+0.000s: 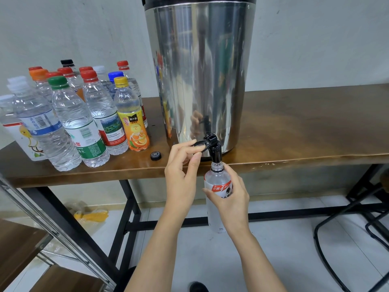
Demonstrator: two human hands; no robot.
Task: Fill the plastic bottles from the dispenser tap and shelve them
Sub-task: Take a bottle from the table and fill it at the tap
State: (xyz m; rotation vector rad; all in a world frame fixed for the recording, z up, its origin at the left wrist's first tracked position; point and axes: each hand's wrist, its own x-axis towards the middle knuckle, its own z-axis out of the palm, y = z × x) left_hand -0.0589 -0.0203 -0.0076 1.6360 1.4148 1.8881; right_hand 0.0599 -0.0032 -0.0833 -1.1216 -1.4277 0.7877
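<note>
The head view looks forward and down, near the dispenser [200, 70] on the table [305, 127], edges apparently bowed.

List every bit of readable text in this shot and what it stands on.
"美汁源", "C": label of the yellow-capped juice bottle.
"泉", "水": label of the green-capped bottle.
"4" on the red band, "VE" near the base: the uncapped bottle in the right hand.
Labels of the remaining bottles, black cap: too small or blurred.
Tap lever in the left hand: no text.
</note>
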